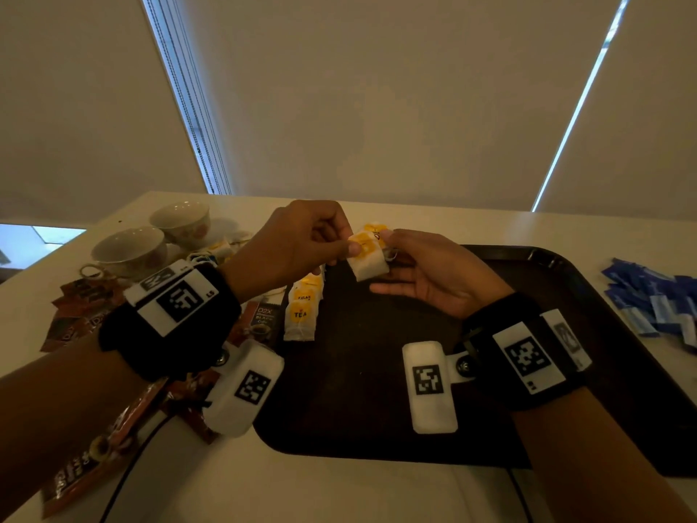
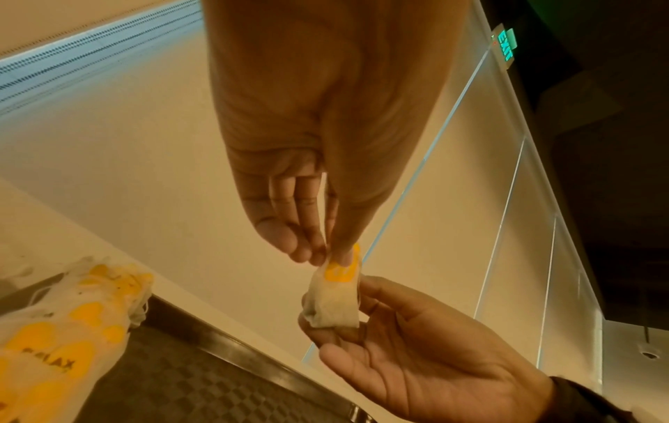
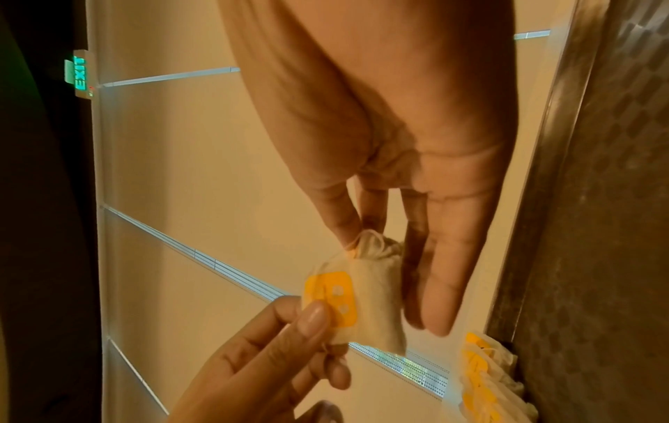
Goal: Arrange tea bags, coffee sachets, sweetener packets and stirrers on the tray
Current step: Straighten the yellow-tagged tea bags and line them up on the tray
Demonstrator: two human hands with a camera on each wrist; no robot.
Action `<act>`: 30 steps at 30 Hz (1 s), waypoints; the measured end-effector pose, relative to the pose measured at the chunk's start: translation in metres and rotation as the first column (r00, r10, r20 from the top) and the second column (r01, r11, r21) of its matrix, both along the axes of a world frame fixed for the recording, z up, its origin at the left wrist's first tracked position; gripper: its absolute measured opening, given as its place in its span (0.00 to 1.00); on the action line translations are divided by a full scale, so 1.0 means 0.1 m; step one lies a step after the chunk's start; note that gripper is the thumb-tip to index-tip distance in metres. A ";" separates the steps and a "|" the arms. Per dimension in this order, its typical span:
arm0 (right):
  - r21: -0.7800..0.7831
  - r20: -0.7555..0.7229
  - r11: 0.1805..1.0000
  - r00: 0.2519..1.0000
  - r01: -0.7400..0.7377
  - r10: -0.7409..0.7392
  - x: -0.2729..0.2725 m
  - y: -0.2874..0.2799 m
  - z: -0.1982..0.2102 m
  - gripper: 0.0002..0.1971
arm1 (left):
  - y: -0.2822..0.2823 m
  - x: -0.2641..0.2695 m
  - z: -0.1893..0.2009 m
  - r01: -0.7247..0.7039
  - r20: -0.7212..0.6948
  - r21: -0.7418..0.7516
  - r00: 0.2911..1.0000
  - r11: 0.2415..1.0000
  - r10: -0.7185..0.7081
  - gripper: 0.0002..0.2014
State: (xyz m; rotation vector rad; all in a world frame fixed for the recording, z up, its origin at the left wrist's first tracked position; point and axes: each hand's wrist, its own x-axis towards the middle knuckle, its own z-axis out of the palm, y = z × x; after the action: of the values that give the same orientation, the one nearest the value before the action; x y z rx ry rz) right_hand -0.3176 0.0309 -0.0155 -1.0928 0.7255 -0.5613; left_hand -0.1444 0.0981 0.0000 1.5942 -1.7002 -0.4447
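A white tea bag with a yellow tag hangs above the dark tray. My left hand pinches its yellow tag between thumb and fingers. My right hand pinches the bag's gathered top and string, its other fingers straight. A row of tea bags with yellow tags lies along the tray's left edge. Coffee sachets lie on the table left of the tray. Blue sweetener packets are piled to the right. I see no stirrers.
Two pale teacups stand at the back left of the white table, with more tea bags beside them. A black cable runs across the table's near edge. Window blinds rise behind the table.
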 end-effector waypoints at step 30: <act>-0.060 -0.029 0.994 0.995 0.095 -0.097 -0.09 -0.10 -0.02 0.15 | 0.28 0.52 -0.39 -0.039 0.408 0.370 0.905 0.928 -0.124 0.09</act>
State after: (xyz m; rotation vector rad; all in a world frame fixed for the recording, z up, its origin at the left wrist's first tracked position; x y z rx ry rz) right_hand -0.3261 0.0208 -0.0173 -1.1276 0.7969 -0.6521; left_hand -0.0929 0.1261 -0.0390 2.0474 -2.0727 -0.4879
